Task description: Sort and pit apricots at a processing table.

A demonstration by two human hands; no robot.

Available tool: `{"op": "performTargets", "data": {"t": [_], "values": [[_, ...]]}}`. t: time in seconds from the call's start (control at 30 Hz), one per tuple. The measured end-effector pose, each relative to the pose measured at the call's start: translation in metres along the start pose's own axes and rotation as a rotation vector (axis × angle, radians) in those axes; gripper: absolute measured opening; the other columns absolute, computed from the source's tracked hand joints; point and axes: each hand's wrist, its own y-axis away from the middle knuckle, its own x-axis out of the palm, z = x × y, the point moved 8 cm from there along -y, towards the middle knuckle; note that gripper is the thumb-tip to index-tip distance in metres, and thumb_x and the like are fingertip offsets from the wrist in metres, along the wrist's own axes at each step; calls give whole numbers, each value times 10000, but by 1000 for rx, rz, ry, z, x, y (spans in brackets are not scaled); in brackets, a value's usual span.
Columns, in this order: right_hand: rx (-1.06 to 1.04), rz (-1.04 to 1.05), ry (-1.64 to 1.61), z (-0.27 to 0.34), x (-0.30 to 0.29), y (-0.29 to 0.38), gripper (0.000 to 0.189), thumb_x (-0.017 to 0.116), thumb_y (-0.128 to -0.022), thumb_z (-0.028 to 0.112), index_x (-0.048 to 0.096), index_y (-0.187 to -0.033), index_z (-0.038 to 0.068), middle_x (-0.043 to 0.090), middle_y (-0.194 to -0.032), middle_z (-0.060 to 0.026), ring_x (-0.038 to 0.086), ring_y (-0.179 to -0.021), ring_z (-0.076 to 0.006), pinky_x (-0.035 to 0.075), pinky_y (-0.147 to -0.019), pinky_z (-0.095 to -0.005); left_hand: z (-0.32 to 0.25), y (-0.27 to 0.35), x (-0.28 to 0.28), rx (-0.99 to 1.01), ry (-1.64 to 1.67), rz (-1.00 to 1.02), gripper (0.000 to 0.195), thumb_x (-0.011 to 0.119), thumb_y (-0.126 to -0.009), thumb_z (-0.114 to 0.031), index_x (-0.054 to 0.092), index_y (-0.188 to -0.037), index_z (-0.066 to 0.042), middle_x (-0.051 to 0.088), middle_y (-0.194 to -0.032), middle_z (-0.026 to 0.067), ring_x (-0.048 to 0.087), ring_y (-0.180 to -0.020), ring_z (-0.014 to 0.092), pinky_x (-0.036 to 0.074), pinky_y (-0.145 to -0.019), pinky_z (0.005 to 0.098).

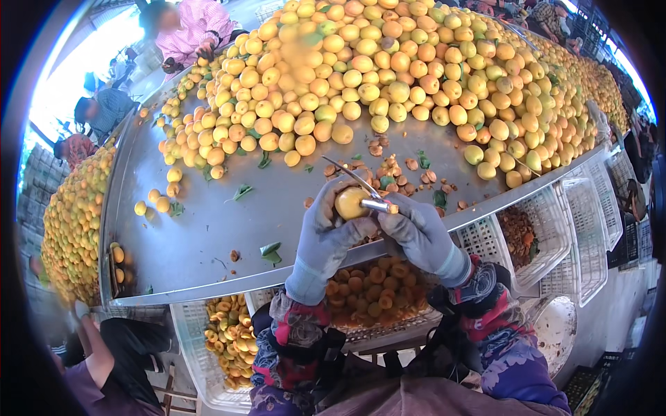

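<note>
My left hand (pixel 323 236), in a grey work glove, holds a whole-looking yellow apricot (pixel 349 203) between thumb and fingers. In my gloved right hand (pixel 422 235) is a metal cutting tool (pixel 375 205) with a short tube and a thin curved blade. The tube's near end shows an orange bit, and its other end meets the apricot's side; whether it has gone in, I cannot tell. Both hands are above the near edge of a metal table (pixel 218 229). Just beyond them lie brown apricot pits (pixel 398 174). Below the hands, a crate (pixel 387 338) contains apricot halves (pixel 374 294).
A large heap of apricots (pixel 359 78) covers the table's far side. Loose green leaves (pixel 270 253) lie on the metal. At left stands a crate (pixel 187 338) of halves; at right, a crate (pixel 559 244) holds brown pits. Other people (pixel 195 31) sit around.
</note>
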Motion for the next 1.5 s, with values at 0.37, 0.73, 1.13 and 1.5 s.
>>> {"op": "performTargets", "data": {"t": [0.37,0.73,1.13,1.5], "values": [[143,60,-156,-7,4,3,315,486,-971,277,567,-1069,-11,464,-671,18,406,-598,-57,363,-530,-226,-1,2,2,-13,23,-4,520,734,-762,-45,465,-1204,2,536,-1121,53,544,-1029,129,489,-883,270],[4,-62,67,-19,0,6,352,467,-966,358,551,-976,16,500,-602,-56,491,-529,-139,396,-507,-283,-12,7,6,69,-237,38,476,597,-899,-229,422,-1270,14,529,-1143,84,498,-1066,151,393,-932,280],[90,-132,187,-32,4,2,277,530,-931,326,590,-976,59,579,-651,-120,611,-622,-307,444,-524,-350,-5,6,-2,67,-298,-58,440,584,-907,-277,461,-1227,0,546,-1121,89,504,-1033,154,392,-917,280],[104,-183,167,-37,2,2,290,540,-922,353,596,-970,72,580,-656,-133,599,-606,-320,443,-522,-361,-3,2,-1,73,-314,-95,367,558,-924,-235,491,-1196,2,551,-1097,78,503,-1004,141,398,-894,265]]}}
